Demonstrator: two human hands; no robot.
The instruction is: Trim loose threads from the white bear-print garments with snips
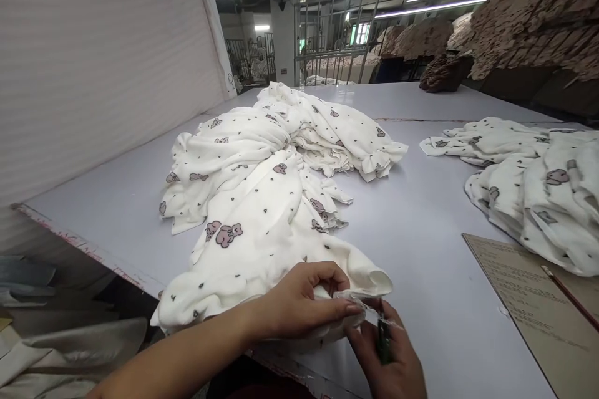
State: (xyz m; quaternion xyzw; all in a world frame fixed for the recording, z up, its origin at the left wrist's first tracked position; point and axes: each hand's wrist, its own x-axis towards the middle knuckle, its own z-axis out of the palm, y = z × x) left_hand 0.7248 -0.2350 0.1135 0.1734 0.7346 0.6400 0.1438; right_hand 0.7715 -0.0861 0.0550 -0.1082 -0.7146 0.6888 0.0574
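Observation:
A white garment (253,243) printed with pink bears and small dark hearts lies spread on the pale table (421,230) in front of me. My left hand (299,305) pinches its near edge at the table's front. My right hand (388,355) sits just below and to the right of it, gripping a small dark green tool (384,340) against the same edge of cloth. More garments of the same print are heaped behind it (322,131).
A second pile of the same printed garments (533,181) lies at the right. A brown cardboard sheet with print (528,299) and a pencil (568,296) lie at the near right. A white striped wall (103,62) borders the left. Brown fabric stacks (533,19) stand behind.

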